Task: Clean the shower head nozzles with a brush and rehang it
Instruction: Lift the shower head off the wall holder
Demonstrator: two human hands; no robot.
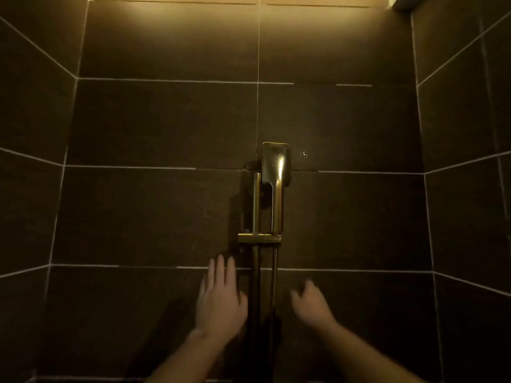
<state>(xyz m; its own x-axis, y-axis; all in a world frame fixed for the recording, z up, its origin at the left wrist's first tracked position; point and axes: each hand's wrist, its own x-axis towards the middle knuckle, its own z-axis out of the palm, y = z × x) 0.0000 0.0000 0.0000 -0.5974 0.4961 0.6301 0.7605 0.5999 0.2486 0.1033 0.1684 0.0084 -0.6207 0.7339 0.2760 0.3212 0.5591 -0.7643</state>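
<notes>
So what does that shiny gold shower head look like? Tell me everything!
The shower head is a flat rectangle with rounded corners, shiny gold like metal, dotted with water drops. Its long straight handle points down into a gold holder on the wall rail. It stands upright against dark tiles. Neither hand touches it.

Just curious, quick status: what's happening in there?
Both hands empty, left hand open, right hand blurred. Shower head hanging in holder. No brush visible.

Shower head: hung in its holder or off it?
Hung. The shower head stands upright, handle seated in the holder; both hands are below, holding nothing.
</notes>
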